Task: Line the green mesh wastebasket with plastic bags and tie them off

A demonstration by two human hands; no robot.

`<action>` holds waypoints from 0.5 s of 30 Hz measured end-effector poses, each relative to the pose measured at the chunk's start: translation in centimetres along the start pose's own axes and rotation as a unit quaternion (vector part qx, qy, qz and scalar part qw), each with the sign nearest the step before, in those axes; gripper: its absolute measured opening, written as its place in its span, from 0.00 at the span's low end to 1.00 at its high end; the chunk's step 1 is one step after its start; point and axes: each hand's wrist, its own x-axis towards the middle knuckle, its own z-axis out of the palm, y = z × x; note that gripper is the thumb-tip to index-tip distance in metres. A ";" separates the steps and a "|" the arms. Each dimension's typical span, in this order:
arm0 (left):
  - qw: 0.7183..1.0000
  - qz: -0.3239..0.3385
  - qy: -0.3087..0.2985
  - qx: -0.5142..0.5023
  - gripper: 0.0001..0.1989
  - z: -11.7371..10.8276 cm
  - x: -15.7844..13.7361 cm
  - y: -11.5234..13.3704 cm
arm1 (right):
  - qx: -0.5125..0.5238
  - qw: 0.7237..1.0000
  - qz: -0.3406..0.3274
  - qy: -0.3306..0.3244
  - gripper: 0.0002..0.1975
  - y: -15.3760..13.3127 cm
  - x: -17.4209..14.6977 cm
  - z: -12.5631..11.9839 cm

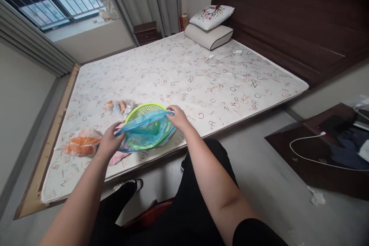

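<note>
Blue bag (145, 127): here it is, thin and see-through, stretched between two hands, and the work in hand looks like managing its mouth at the basket. Even tension should serve best; tug one end harder and the film could twist or slip free.
Green basket (146, 108): low on the mattress side nearest the person, its meshed far wall and rim showing beyond the blue edge. A level basket would make the job easier, so a light pull seems wise, lest it tip. Whether the film lines it, wraps it or merely lies across it, one cannot tell.
Left hand (112, 136): fingers closed on the bag's left end, gripping gathered film. The bag runs off to the right from that hold, the basket just beyond it.
Right hand (178, 118): pinching the bag's other end, right beside the basket's rim; whether fingertips touch that rim is too small to call.
Blue edge: a taut line from hand to hand, slightly higher at the right, with looser film sagging below it over the green.
Mattress (161, 84): letter-printed, supporting pink cloth (118, 157) by the left wrist and, left of the basket, two clear bags (83, 144) with orange showing inside.
</note>
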 end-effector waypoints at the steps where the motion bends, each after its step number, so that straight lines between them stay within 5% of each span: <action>1: 0.999 0.024 -0.003 0.027 0.25 0.4 0.5 0.6 | -0.014 1.000 0.000 0.010 0.09 -0.1 0.2 0.3; 4: 0.999 0.002 0.017 0.046 0.14 1.3 2.3 2.1 | -0.029 0.997 0.052 0.047 0.00 -0.2 0.8 0.8; 7: 0.995 -0.074 0.061 0.028 0.15 1.4 3.6 2.7 | -0.033 0.994 0.086 0.055 0.03 -0.4 1.3 0.9; 10: 0.992 -0.084 0.091 0.019 0.14 1.2 4.2 3.3 | -0.043 0.995 0.077 0.046 0.03 -1.0 1.4 0.8; 15: 0.982 -0.132 0.086 -0.100 0.16 2.3 4.0 4.2 | -0.108 0.986 0.117 0.051 0.03 -1.6 1.4 0.6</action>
